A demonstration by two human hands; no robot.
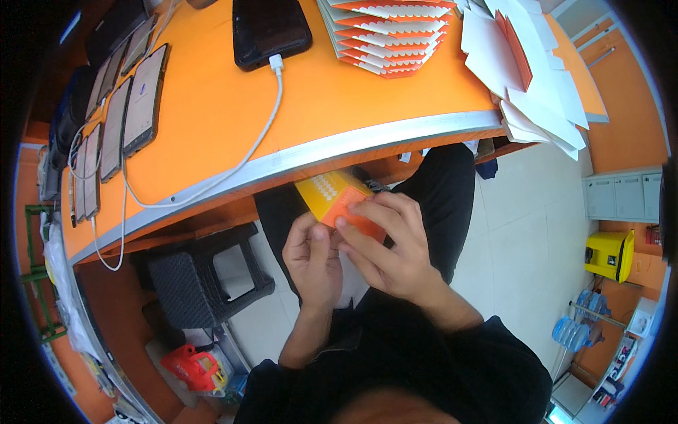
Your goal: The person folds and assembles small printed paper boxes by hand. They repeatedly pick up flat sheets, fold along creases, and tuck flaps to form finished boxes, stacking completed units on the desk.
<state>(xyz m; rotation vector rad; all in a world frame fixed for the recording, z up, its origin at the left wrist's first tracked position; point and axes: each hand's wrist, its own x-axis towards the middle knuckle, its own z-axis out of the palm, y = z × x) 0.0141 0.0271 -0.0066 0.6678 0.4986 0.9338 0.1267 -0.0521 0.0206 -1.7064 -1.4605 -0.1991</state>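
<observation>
Over my lap, just below the table's front edge, I hold a small paper box (323,196) with a yellow side and an orange end. My left hand (313,260) grips its near left corner between thumb and bent fingers. Across the orange end lie the fingers of my right hand (397,247), with the thumb and fingertips pressing at its edge. The far part of the box sits partly in the shade under the table. On the table above it stand nested orange and white cartons (392,42) with scalloped edges.
White flat card blanks (533,71) overhang the table's right corner. A black phone (270,32) is plugged into a white cable (272,116) that loops over the edge. Several phones (147,99) lie at the left. A dark woven stool (208,275) stands beneath the table (205,92).
</observation>
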